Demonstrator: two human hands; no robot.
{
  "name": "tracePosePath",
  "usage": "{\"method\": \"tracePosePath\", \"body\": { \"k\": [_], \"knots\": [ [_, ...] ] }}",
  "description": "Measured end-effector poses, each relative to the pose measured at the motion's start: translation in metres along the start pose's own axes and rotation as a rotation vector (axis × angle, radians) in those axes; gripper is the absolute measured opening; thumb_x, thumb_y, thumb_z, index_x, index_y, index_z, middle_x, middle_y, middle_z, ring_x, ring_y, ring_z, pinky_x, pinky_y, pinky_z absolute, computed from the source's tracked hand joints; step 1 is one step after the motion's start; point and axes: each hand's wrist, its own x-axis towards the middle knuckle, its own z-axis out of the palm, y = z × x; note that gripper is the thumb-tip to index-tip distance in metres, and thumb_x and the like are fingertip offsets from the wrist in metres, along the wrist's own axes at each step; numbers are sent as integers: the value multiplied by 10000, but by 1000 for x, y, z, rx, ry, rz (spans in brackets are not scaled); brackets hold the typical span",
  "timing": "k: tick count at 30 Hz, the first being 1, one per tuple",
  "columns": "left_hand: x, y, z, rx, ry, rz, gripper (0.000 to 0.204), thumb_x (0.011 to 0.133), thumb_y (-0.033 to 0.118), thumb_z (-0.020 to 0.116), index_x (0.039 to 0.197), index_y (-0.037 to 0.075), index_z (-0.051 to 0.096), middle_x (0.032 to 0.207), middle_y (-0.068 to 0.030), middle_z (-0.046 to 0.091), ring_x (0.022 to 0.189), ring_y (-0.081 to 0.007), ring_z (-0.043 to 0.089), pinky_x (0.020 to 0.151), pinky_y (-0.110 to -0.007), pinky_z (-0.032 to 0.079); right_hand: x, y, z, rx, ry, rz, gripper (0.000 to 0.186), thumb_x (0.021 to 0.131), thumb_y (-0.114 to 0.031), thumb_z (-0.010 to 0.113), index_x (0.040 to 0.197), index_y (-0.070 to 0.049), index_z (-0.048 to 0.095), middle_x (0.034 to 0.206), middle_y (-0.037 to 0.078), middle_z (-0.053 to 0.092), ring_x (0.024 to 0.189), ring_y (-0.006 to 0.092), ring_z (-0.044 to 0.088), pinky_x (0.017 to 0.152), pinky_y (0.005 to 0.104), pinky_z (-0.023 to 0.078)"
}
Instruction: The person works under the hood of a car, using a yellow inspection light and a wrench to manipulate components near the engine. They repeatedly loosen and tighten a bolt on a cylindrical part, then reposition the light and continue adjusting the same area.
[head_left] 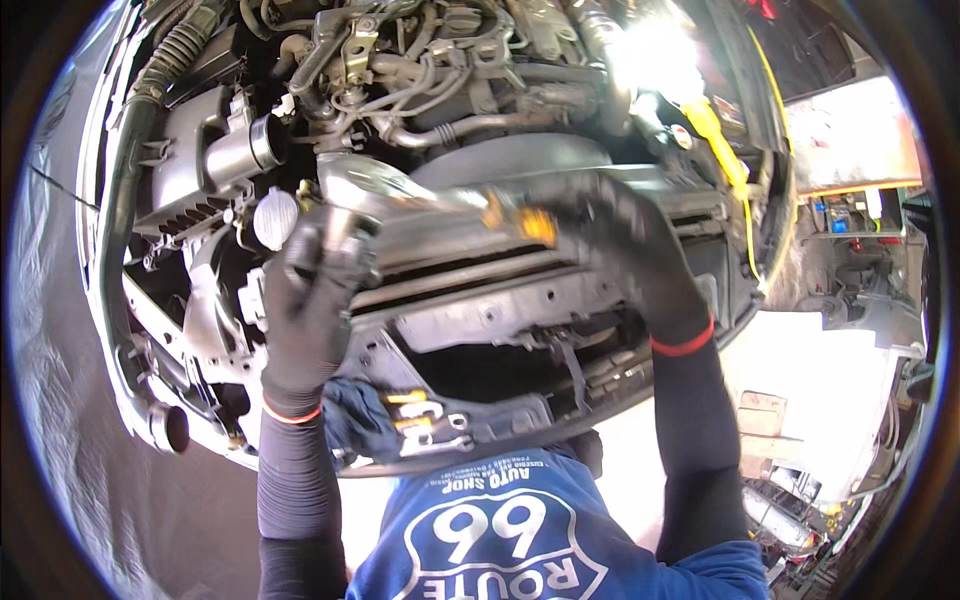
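Observation:
Both my hands, in black gloves, are raised over the front of an open engine bay. My left hand [318, 310] is closed around the lower end of a shiny grey curved pipe-like part [365, 183], which bends toward the right. Around its right end, my right hand [625, 245] is curled beside an orange-yellow piece [537, 226]; motion blur hides the fingertips. Whether the orange piece belongs to the pipe-like part cannot be made out. Just left of my left hand sits a round silvery disc [275, 220].
A black air filter box [195, 160] with an open round outlet stands at left. A bright yellow work light [712, 130] hangs at right. Wrenches [440, 443] and a dark blue cloth [358, 412] lie on the front edge. Cardboard boxes [762, 415] are at lower right.

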Motion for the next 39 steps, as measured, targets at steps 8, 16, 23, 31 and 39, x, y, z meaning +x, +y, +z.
{"method": "tracePosePath", "body": {
  "k": [8, 16, 23, 31, 39],
  "knots": [
    [-57, 31, 79, 124, -540, 279, 319, 1011, 112, 726, 1302, -9, 677, 1230, -141, 734, 1125, -242, 699, 946, -393, 546, -208, 97, 22, -454, 436, 101, 402, 1030, -213, 724, 1355, 16, 663, 1248, 146, 716, 1137, 242, 669, 1022, 384, 515],
    [-90, 144, -129, 1117, 698, 523, 308, 1057, 114, 545, 1330, 6, 636, 1222, -109, 706, 1079, -255, 677, 944, -406, 537, -246, 158, -193, -659, 695, -42, 295, 1076, -196, 651, 1273, 23, 678, 966, 29, 666, 862, 115, 607, 770, 304, 499],
    [-158, 180, -186, 1413, 856, 110, 318, 1055, 123, 552, 1337, -1, 631, 1242, -116, 699, 1103, -256, 670, 961, -404, 530, -234, 235, -314, -961, 528, -104, 337, 1082, -204, 639, 1302, 47, 690, 1148, 95, 726, 1049, 188, 644, 942, 358, 507],
    [-172, 175, -207, 1454, 838, 7, 332, 1053, 135, 561, 1345, -9, 626, 1264, -125, 691, 1129, -257, 663, 982, -402, 523, -208, 204, -286, -990, 660, -87, 376, 1052, -228, 689, 1336, 19, 684, 1253, 127, 723, 1060, 233, 695, 927, 378, 539],
    [-165, 174, -214, 1463, 807, -2, 347, 1051, 146, 569, 1353, -16, 620, 1286, -133, 683, 1156, -258, 655, 1002, -400, 516, -154, 64, -121, -728, 371, -373, 339, 1045, -206, 688, 1301, 16, 686, 1212, 119, 717, 1055, 227, 693, 926, 373, 542]
  ]
}}
